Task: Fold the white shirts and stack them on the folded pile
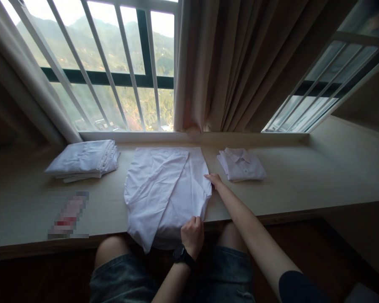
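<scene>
A white shirt (154,185) lies spread in front of me with its near end hanging over the table's front edge. One part of it is folded across diagonally and ends in a point at the near side. My left hand (192,236), wearing a black watch (180,253), is closed on the shirt's near right corner. Farther up, my right hand (213,180) pinches the right side edge of the same shirt, its fingertips partly hidden by the cloth.
A stack of folded white clothes (85,160) sits to the left, and a folded white collared shirt (242,164) to the right. A blurred-out item (68,214) lies front left on the pale tabletop (303,176). Curtains (227,63) and a barred window (113,63) stand behind.
</scene>
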A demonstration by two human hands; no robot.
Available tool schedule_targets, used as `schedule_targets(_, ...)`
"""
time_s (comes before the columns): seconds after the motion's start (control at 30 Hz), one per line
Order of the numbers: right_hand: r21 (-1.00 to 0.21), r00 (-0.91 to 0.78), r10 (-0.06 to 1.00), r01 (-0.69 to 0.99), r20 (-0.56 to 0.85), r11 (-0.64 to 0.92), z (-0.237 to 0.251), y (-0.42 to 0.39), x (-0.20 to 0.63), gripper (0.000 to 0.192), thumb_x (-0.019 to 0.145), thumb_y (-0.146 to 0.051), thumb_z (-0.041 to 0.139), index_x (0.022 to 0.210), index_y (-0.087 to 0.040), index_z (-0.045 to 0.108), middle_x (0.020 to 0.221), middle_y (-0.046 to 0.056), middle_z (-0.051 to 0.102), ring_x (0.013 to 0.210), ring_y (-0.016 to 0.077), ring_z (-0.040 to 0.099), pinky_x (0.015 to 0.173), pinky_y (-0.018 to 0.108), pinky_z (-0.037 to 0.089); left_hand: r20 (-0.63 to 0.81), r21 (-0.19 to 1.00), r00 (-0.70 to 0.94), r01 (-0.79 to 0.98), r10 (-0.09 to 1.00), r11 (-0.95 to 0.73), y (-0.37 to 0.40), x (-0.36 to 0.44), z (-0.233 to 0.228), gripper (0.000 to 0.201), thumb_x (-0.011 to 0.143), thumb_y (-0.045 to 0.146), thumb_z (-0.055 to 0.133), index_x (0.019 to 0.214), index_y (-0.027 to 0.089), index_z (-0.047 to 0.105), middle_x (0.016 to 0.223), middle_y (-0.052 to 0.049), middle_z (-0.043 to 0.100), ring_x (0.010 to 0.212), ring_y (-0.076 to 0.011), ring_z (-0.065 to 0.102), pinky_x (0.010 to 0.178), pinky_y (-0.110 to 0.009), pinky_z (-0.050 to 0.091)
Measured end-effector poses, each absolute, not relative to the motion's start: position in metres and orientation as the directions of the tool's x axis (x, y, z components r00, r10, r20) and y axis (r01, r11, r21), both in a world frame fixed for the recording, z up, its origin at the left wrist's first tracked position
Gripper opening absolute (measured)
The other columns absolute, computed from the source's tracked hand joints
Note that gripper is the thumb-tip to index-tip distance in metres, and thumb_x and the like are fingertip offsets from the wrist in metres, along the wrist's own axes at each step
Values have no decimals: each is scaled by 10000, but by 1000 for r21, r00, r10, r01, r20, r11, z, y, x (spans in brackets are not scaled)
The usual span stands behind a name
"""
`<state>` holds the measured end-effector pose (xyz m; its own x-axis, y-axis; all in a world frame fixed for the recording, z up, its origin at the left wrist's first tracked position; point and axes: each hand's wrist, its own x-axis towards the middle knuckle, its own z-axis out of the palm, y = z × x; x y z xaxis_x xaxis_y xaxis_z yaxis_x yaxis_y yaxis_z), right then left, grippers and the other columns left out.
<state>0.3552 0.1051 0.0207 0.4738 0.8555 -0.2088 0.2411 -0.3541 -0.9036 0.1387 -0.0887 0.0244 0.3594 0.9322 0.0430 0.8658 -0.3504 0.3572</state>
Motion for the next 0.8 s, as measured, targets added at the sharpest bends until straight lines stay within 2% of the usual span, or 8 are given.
schedule_targets(0.1,-913,470,839,146,-274,-380,27,131,358,149,665,-247,732,746,-128,692,663,54,680,687,196,644,618,273,520,76,383,344,856,936,-346,-88,136,23,159,937,165,480,897,208,628,869,-78,669,776,-205,657,625,-309,422)
schedule_targets(0.23,-926,451,835,47,-314,-374,34,157,354,152,667,-229,738,774,-135,684,654,55,666,718,213,649,649,305,547,78,497,318,809,945,-313,-90,131,27,196,915,117,462,924,224,627,874,-64,669,777,-197,660,644,-299,470)
schedule_targets(0.37,-937,422,847,-17,-322,-348,40,175,348,126,709,-201,677,799,-114,663,660,74,664,700,218,647,667,340,558,90,701,309,655,947,-281,-90,124,29,382,889,80,434,1128,274,660,1032,-75,676,844,-183,678,735,-294,541)
schedule_targets(0.47,-957,403,873,-22,-274,-290,47,192,339,160,737,-216,653,853,-108,659,667,57,659,673,192,634,661,313,554,145,823,242,508,959,-253,-90,117,28,460,880,75,420,1199,290,672,1191,-99,655,1008,-211,676,875,-344,569)
schedule_targets(0.57,-976,382,906,37,-184,-214,54,216,316,263,770,-260,640,987,-113,672,690,14,650,644,155,611,642,264,540,169,880,143,424,975,-215,-90,107,24,466,900,109,419,1265,271,660,1282,-107,638,1162,-237,639,992,-391,546)
schedule_targets(0.67,-973,322,941,163,-105,-164,54,240,276,392,816,-284,613,1166,-112,660,722,-8,653,632,133,597,652,251,534,136,902,16,411,991,-130,-91,92,15,445,928,180,426,1311,239,644,1362,-112,607,1256,-255,593,1050,-413,518)
schedule_targets(0.8,-920,137,989,378,-55,-104,43,257,221,476,765,-236,718,1230,-140,678,749,-10,683,695,138,622,788,291,544,40,909,-159,415,986,30,-91,63,-5,489,933,241,422,1394,237,585,1455,-96,551,1358,-276,513,1121,-472,458)
